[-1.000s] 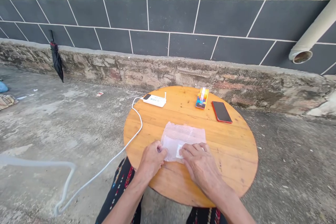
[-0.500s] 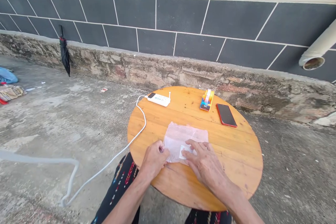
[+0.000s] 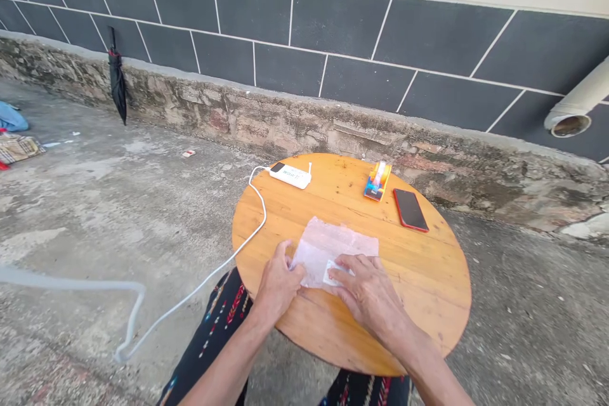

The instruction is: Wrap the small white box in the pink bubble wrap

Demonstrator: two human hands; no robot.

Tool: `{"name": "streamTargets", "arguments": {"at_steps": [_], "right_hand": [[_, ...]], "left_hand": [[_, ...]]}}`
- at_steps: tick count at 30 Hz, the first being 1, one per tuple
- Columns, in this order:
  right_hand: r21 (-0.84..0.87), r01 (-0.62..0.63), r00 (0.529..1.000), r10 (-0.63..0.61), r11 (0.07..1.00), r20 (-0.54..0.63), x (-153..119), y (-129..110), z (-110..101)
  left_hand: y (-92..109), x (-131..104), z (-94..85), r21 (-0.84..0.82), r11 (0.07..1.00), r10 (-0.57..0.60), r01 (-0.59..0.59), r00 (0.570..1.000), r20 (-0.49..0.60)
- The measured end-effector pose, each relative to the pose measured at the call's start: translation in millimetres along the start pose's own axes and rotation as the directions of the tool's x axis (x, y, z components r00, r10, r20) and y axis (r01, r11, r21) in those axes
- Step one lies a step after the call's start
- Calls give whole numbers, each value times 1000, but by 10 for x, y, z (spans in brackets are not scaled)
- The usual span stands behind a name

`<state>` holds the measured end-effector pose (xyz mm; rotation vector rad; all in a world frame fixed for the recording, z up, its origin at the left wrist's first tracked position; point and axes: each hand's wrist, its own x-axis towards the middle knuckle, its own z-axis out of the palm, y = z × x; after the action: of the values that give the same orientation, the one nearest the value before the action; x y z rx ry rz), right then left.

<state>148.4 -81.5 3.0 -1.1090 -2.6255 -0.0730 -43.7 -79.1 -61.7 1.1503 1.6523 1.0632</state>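
Observation:
A pinkish, see-through sheet of bubble wrap point(image 3: 328, 238) lies flat on the round wooden table point(image 3: 428, 285). At its left edge, my left hand point(image 3: 278, 279) has its fingers bent around the margin, with the thumb lying on the sheet. A small flat white square point(image 3: 330, 273) rests on the lower middle of the wrap. My right hand point(image 3: 368, 288) covers much of that square, thumb and curled fingers holding it against the sheet. What the square is, I cannot make out.
Toward the table's far side are a white power strip point(image 3: 290, 175) with its cord point(image 3: 259, 203), a tape dispenser point(image 3: 377, 181) and a red-edged phone point(image 3: 410, 210). A black umbrella point(image 3: 117, 85) leans on the wall. A pipe point(image 3: 571, 115) juts out at right.
My left index finger has lifted and straightened a little at the sheet's left edge. The right hand stays on the white square. The camera view has tilted slightly.

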Motion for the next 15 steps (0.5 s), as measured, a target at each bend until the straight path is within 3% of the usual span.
{"name": "streamTargets", "arguments": {"at_steps": [8, 15], "right_hand": [[1, 3, 1000, -3, 1000, 19, 17, -4, -19], [22, 1, 999, -2, 1000, 51, 52, -1, -41]], "left_hand": [[141, -7, -42, 35, 998, -53, 49, 991, 122], [80, 67, 13, 109, 991, 59, -77, 986, 157]]}}
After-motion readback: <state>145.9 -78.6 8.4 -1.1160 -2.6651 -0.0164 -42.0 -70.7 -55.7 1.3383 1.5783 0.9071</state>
